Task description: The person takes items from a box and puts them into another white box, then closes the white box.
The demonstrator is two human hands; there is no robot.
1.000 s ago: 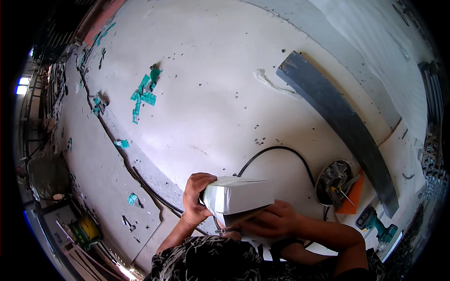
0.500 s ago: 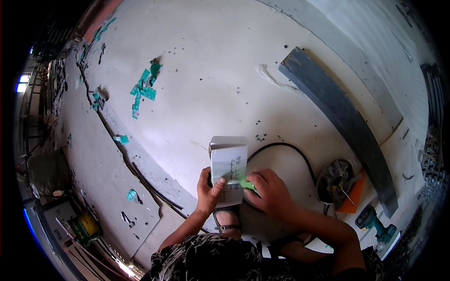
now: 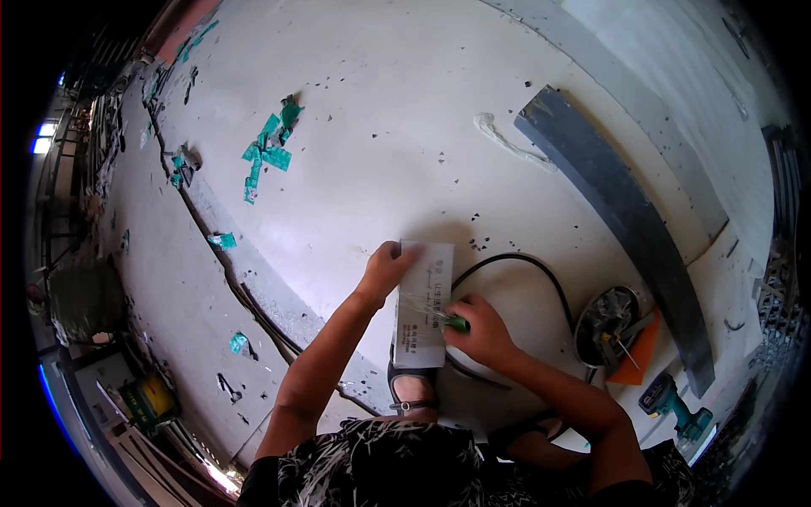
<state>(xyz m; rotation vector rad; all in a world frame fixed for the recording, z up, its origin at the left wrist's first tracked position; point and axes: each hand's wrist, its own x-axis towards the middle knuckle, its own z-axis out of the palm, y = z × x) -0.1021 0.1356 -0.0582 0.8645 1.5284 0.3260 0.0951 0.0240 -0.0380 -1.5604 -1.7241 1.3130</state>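
Note:
A slim white box [image 3: 427, 342] with dark printing stands in front of me, above my left foot. At its upper left edge, my left hand [image 3: 390, 272] is closed on it, the fingertips blurred over its top. My right hand [image 3: 486, 334] is closed round a small green-handled tool [image 3: 457, 324] at the box's right edge. The tool's thin tip lies against the printed side; its exact kind is hard to make out. A shiny clear streak, perhaps film or tape, crosses the box left of the tip.
A black cable [image 3: 541, 269] curves right of the box to a bowl-like container [image 3: 604, 325] of tools beside an orange piece [image 3: 639, 353]. Farther right lie a long grey beam [image 3: 621, 211] and a teal cordless drill [image 3: 676, 406]. Green tape scraps [image 3: 270, 152] litter the pale floor.
My left hand has moved up from the box's lower left side to its upper left edge. The box now shows its printed face more flatly. My right hand keeps the green tool beside it.

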